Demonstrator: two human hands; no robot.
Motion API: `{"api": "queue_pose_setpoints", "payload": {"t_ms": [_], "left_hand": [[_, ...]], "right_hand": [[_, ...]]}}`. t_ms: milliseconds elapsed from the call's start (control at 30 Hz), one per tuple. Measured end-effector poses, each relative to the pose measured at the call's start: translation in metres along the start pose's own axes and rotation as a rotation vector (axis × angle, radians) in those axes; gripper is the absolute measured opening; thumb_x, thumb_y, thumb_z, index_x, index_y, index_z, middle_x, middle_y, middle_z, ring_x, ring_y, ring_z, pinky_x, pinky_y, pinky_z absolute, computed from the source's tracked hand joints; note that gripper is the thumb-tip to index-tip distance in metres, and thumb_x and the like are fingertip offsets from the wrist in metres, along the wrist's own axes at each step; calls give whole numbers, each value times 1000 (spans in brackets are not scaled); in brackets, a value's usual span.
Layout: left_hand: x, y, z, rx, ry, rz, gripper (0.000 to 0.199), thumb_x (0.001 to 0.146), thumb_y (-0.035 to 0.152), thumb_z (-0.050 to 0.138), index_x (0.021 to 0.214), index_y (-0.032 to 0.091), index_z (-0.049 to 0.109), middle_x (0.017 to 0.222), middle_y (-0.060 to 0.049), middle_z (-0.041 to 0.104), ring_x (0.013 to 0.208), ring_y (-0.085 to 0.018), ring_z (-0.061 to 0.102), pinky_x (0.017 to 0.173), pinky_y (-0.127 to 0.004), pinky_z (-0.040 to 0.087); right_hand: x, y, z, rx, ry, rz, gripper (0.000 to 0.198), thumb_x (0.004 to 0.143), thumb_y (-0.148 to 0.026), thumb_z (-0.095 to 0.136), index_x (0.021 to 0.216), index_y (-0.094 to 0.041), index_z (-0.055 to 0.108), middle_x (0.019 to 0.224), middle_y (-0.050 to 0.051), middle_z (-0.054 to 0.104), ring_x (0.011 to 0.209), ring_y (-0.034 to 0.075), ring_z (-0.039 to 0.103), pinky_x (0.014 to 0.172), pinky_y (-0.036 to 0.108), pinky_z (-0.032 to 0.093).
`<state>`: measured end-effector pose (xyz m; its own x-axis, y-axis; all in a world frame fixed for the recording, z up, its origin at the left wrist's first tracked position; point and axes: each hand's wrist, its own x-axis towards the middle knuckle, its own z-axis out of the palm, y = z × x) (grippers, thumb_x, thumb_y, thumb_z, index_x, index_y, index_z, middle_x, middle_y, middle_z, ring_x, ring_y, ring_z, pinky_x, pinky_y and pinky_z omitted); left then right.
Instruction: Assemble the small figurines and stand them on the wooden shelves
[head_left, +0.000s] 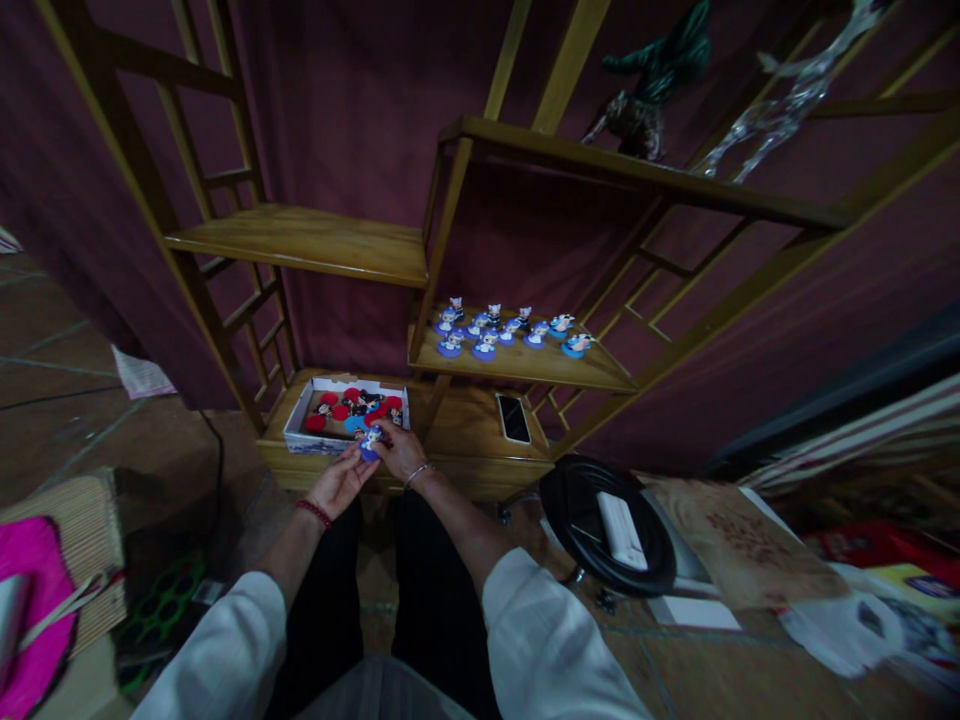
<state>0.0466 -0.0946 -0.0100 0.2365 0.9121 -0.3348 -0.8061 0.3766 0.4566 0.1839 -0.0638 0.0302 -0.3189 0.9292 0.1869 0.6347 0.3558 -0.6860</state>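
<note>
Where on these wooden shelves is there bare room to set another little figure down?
The upper left shelf looks bare. On the bottom shelf, bare wood lies between the white box and the phone. The middle shelf is crowded at the back with blue-based figures, leaving a front strip. The box is crowded, with both hands, left hand and right hand, at its edge.

Figurine details (perhaps blurred) unreadable.

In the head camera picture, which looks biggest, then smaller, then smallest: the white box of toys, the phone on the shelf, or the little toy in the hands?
1. White box: biggest.
2. Phone: middle.
3. Little toy held in both hands: smallest.
</note>
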Motion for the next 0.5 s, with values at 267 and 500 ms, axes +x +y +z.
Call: {"api": "queue_pose_setpoints", "payload": {"t_ms": [267, 500], "left_hand": [[-1, 0, 0, 2, -8, -2, 19, 77, 2, 48, 85, 14, 60, 86, -5, 67, 86, -14, 62, 96, -36, 39], [0, -1, 1, 37, 5, 7, 19, 77, 2, 47, 84, 14, 61, 85, -4, 67, 86, -13, 62, 97, -35, 38]], "right_hand": [[1, 3, 1, 35, 13, -12, 36, 72, -18, 56, 108, -25, 51, 94, -1, 62, 80, 12, 59, 79, 25, 45], [-2, 2, 0, 30, 27, -13, 34, 73, -20, 56, 106, -24, 49, 93, -1, 62, 79, 12, 59, 78, 25, 45]]}}
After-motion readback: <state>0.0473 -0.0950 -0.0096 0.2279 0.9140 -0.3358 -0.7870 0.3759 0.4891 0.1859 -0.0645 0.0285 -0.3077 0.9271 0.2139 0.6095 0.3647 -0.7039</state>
